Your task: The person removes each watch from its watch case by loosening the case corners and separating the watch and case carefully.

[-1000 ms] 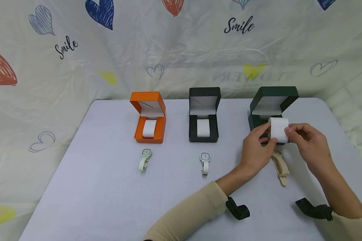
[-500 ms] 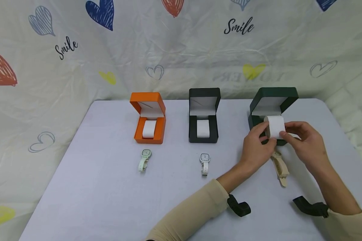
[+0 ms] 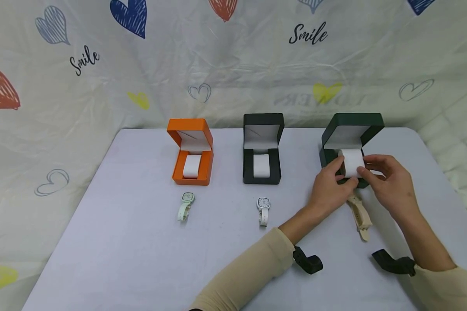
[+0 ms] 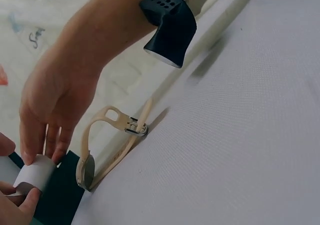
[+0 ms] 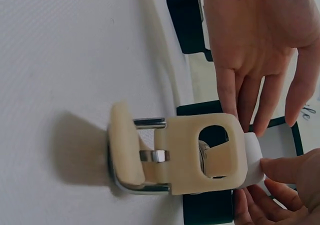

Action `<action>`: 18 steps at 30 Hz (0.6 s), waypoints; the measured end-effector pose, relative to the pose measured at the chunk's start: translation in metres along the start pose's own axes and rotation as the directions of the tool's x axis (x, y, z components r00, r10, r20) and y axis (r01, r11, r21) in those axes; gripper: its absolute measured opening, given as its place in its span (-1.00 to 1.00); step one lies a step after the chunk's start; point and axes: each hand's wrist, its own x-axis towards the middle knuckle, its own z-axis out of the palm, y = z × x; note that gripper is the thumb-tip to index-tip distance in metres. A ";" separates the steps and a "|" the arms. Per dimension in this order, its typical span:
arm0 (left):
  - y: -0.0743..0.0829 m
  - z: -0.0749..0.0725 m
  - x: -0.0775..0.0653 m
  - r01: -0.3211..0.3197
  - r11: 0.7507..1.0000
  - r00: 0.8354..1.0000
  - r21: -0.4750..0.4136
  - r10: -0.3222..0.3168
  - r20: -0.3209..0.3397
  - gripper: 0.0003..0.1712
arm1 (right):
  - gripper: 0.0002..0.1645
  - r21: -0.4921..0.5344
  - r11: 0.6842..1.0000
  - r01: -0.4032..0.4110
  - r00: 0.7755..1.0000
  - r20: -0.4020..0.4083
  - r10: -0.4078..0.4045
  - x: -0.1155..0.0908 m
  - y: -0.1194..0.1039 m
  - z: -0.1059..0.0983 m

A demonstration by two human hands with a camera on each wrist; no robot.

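Note:
Both hands hold a white watch cushion [image 3: 352,163] at the open green watch box [image 3: 353,125] on the table's right. My left hand [image 3: 328,185] grips the cushion's left side, and my right hand [image 3: 391,183] pinches its right side. How deep the cushion sits in the box is hidden by the fingers. A beige watch [image 3: 359,218] with its strap buckled lies just in front of the box. The right wrist view shows its strap [image 5: 175,155] close up, partly covering the box and cushion. In the left wrist view, fingers touch both ends of the cushion [image 4: 37,174].
To the left stand an open black watch box [image 3: 262,129] and an open orange one [image 3: 190,125], each with a white cushion inside. A white watch [image 3: 263,211] and a pale green watch [image 3: 186,206] lie before them. A printed sheet [image 3: 233,56] hangs behind the table.
The white cushion has shifted left and slightly in over the green box, held by both hands. My right hand has moved left with it; the left hand has barely moved.

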 end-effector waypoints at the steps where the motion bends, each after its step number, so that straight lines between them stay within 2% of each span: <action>1: 0.000 0.000 0.000 -0.001 1.000 1.000 0.003 0.001 0.000 -0.32 | -0.43 -0.006 1.000 -0.003 1.000 0.000 0.003 0.000 0.000 0.000; 6: -0.002 -0.001 0.002 -0.024 1.000 1.000 0.019 0.024 -0.001 -0.35 | -0.44 -0.037 0.999 -0.010 1.000 0.007 0.010 0.001 -0.001 0.003; 11: -0.002 -0.002 0.004 -0.015 0.999 1.000 0.048 0.015 0.002 -0.35 | -0.47 -0.078 0.997 -0.004 1.000 0.003 0.004 0.003 -0.001 0.005; 18: -0.001 -0.005 0.008 0.060 0.995 0.998 0.084 -0.060 0.004 -0.38 | -0.48 -0.101 0.995 0.013 1.000 -0.004 -0.013 0.003 -0.001 0.006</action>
